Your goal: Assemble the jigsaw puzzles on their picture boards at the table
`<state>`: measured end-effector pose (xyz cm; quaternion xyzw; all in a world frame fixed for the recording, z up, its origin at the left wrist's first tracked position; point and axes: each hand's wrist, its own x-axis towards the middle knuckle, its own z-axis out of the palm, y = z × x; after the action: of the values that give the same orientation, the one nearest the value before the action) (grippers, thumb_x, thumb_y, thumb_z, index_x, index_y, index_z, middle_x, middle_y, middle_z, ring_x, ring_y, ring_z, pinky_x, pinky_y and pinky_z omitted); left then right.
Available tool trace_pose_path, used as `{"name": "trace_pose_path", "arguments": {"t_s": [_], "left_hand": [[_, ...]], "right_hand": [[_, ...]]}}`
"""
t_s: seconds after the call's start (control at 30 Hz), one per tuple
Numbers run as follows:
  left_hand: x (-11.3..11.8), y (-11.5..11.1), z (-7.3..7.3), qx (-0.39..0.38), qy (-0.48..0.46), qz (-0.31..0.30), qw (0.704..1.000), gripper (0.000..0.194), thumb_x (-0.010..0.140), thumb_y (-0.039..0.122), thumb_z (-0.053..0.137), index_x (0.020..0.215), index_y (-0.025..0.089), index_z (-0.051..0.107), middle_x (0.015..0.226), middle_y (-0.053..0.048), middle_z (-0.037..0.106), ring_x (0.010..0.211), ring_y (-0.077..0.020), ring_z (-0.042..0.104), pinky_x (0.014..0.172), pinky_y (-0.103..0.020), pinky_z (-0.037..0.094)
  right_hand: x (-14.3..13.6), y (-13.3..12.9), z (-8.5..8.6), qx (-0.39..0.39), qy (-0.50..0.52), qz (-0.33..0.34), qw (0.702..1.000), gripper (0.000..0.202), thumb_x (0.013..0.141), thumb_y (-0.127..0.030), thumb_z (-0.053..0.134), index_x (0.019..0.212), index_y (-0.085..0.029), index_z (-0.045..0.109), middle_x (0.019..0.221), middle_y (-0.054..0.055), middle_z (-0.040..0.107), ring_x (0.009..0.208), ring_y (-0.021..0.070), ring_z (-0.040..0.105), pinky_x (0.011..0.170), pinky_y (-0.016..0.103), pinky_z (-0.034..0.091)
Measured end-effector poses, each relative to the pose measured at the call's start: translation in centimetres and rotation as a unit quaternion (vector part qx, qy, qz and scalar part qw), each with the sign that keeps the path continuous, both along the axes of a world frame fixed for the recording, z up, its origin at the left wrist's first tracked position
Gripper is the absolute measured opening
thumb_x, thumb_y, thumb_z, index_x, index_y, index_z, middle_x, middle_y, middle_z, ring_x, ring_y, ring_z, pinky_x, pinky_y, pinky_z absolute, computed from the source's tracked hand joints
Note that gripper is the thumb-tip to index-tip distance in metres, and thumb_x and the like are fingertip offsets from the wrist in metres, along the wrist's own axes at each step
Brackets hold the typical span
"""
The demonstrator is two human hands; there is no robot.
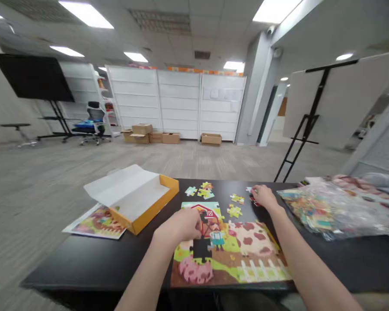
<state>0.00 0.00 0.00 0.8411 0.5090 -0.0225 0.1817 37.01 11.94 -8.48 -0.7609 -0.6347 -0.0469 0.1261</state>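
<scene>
A partly assembled farm jigsaw puzzle (227, 263) lies on the black table, showing a barn, a farmer, a spotted cow and a pink pig. My left hand (183, 225) rests over its left side with curled fingers beside a dark gap; whatever they hold is hidden. Beyond the puzzle's right side, my right hand (265, 197) has its fingers closed on a small puzzle piece (253, 201), mostly covered by the fingertips. Loose yellow-green pieces (234, 211) lie between the puzzle and that hand. Several more loose pieces (206, 191) sit at the table's far edge.
An open orange box (155, 211) with a white lining stands at left, partly over a printed farm picture (100, 224). Clear plastic bags (337, 207) with colourful contents cover the right side of the black table (116, 263). Cardboard boxes and a whiteboard stand farther off.
</scene>
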Motion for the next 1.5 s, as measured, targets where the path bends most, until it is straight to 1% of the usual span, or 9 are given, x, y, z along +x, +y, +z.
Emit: {"name": "trace_pose_path", "arguments": {"t_s": [0.2,0.33,0.43,0.63,0.83,1.07,1.2,1.27,1.5], "left_hand": [[0.5,-0.3,0.7,0.003,0.016,0.035,0.999,0.006,0.066,0.019,0.067,0.060,0.019,0.068,0.060,-0.003,0.065,0.055,-0.0176,0.059,0.048,-0.026,0.031],[0.8,-0.4,1.0,0.026,0.035,0.036,0.998,0.008,0.067,0.017,0.062,0.060,0.018,0.067,0.059,-0.004,0.064,0.052,-0.0161,0.055,0.047,-0.027,0.028],[0.7,-0.2,0.4,0.039,0.028,0.026,0.999,0.010,0.068,0.020,0.061,0.060,0.019,0.068,0.059,-0.004,0.064,0.052,-0.0160,0.054,0.047,-0.027,0.028],[0.0,0.2,-0.8,0.043,0.011,0.013,0.999,0.013,0.069,0.024,0.061,0.061,0.022,0.071,0.060,-0.003,0.066,0.056,-0.0175,0.059,0.050,-0.027,0.031],[0.4,-0.4,-0.4,0.050,0.037,0.016,0.998,0.010,0.070,0.025,0.064,0.070,0.022,0.074,0.070,-0.006,0.072,0.067,-0.0216,0.066,0.055,-0.027,0.041],[0.7,-1.4,-0.3,0.077,0.056,0.028,0.995,0.012,0.073,0.024,0.059,0.070,0.019,0.070,0.076,-0.010,0.073,0.073,-0.0246,0.069,0.059,-0.028,0.046],[0.6,-1.9,-0.6,0.078,0.053,0.041,0.995,0.014,0.075,0.026,0.060,0.066,0.019,0.068,0.075,-0.009,0.072,0.073,-0.0242,0.070,0.060,-0.028,0.046],[0.6,-2.4,-0.7,0.080,0.047,0.051,0.994,0.018,0.078,0.028,0.058,0.065,0.020,0.068,0.074,-0.008,0.072,0.074,-0.0244,0.070,0.062,-0.028,0.047],[0.3,-3.5,-1.2,0.068,0.022,0.056,0.996,0.023,0.082,0.030,0.054,0.074,0.023,0.074,0.082,-0.008,0.075,0.079,-0.0255,0.070,0.066,-0.031,0.047]], "right_hand": [[0.5,-0.2,0.4,0.002,0.011,0.019,1.000,0.037,0.096,-0.031,0.045,0.106,-0.014,0.076,0.108,0.020,0.071,0.097,0.0301,0.069,0.081,0.034,0.048],[-1.0,-0.4,1.2,-0.019,0.033,0.124,0.992,0.032,0.091,-0.042,0.057,0.103,-0.020,0.078,0.105,0.011,0.075,0.094,0.0236,0.069,0.081,0.028,0.048],[-1.9,-0.9,2.0,-0.064,0.065,0.188,0.978,0.038,0.084,-0.048,0.065,0.102,-0.017,0.078,0.101,0.011,0.076,0.087,0.0246,0.069,0.077,0.029,0.049],[-2.2,-1.4,2.2,-0.100,0.116,0.206,0.967,0.039,0.070,-0.046,0.077,0.097,-0.018,0.076,0.099,0.010,0.076,0.085,0.0255,0.068,0.074,0.031,0.049],[-2.2,-1.1,1.8,-0.063,0.220,0.197,0.953,0.039,0.060,-0.043,0.083,0.084,-0.019,0.063,0.085,0.006,0.073,0.072,0.0190,0.064,0.064,0.028,0.048],[-3.9,-3.0,4.1,-0.115,0.410,0.227,0.876,0.047,0.070,-0.060,0.073,0.083,-0.021,0.052,0.066,-0.001,0.063,0.057,0.0125,0.054,0.047,0.022,0.034],[-5.7,-4.2,4.7,-0.275,0.453,0.309,0.790,0.052,0.068,-0.061,0.078,0.082,-0.020,0.051,0.060,-0.005,0.056,0.052,0.0088,0.050,0.046,0.020,0.029],[-6.1,-4.4,4.4,-0.335,0.445,0.319,0.767,0.054,0.067,-0.062,0.079,0.083,-0.019,0.051,0.056,-0.008,0.051,0.046,0.0062,0.044,0.044,0.019,0.022],[-5.6,-3.0,2.8,-0.293,0.427,0.272,0.811,0.057,0.068,-0.069,0.073,0.085,-0.021,0.048,0.050,-0.008,0.051,0.042,0.0058,0.039,0.041,0.019,0.018]]}}
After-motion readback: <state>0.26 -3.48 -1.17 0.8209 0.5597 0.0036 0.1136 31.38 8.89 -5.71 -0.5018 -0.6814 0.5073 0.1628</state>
